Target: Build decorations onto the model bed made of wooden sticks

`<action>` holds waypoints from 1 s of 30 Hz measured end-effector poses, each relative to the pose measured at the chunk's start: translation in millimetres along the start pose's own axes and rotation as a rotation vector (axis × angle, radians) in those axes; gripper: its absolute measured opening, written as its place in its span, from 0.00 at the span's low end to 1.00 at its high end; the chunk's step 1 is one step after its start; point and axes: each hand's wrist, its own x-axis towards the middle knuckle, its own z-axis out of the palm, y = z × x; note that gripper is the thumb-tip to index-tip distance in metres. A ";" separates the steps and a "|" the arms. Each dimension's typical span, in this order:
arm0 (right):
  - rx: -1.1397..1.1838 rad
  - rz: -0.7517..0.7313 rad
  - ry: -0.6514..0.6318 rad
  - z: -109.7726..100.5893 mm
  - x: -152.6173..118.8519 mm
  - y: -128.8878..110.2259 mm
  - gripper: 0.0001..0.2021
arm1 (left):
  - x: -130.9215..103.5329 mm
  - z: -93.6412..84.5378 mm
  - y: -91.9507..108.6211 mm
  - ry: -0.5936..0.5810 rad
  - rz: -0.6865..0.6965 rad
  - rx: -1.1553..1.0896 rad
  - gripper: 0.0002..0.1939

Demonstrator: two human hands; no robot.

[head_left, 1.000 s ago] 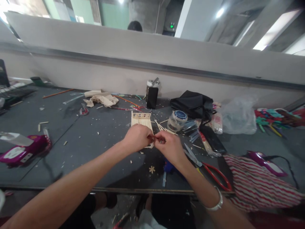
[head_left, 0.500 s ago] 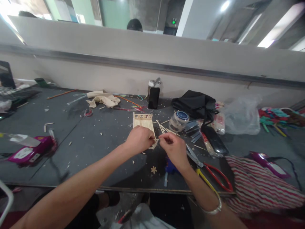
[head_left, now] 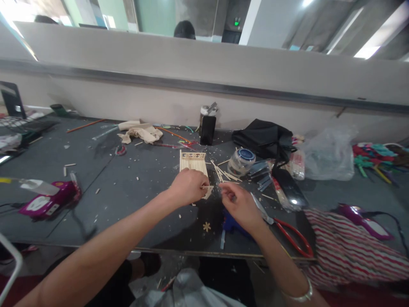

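My left hand (head_left: 189, 186) pinches a small piece made of pale wooden sticks (head_left: 208, 188) at its fingertips. It is over the lower part of a flat panel of wooden sticks (head_left: 193, 163), which has a pierced rail across its far end. To the right, my right hand (head_left: 238, 204) is apart from that piece, its fingers loosely curled with a gap and nothing visible between them. Beneath the right hand lies a blue glue gun (head_left: 228, 224), partly hidden. A small star-shaped wooden piece (head_left: 206, 227) rests on the table nearer to me.
Loose sticks (head_left: 220, 171) lie by a blue-lidded jar (head_left: 242, 162). Red-handled scissors (head_left: 292, 236), a phone (head_left: 289, 187) and striped cloth (head_left: 348, 247) are on the right. Another phone (head_left: 207, 130) stands upright behind the panel. A purple tool (head_left: 47, 200) sits at left.
My right hand has drawn back a little to the right, away from the small stick piece and my left fingers. The left hand keeps its pinch in about the same place.
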 end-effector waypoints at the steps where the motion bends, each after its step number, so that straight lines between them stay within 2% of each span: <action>1: 0.021 -0.014 -0.018 3.6 0.6 -1.9 0.11 | 0.2 0.1 0.0 -0.005 0.004 0.011 0.11; 7: 0.096 -0.088 -0.116 17.3 12.8 -0.9 0.06 | 1.8 1.4 -1.6 -0.036 -0.007 0.034 0.11; 15: 0.101 -0.198 -0.232 12.9 28.2 5.9 0.03 | 1.5 1.6 0.5 -0.065 -0.014 0.134 0.11; 30: 0.107 -0.300 -0.271 13.2 33.3 4.0 0.04 | 1.3 3.8 0.5 -0.069 -0.007 0.172 0.11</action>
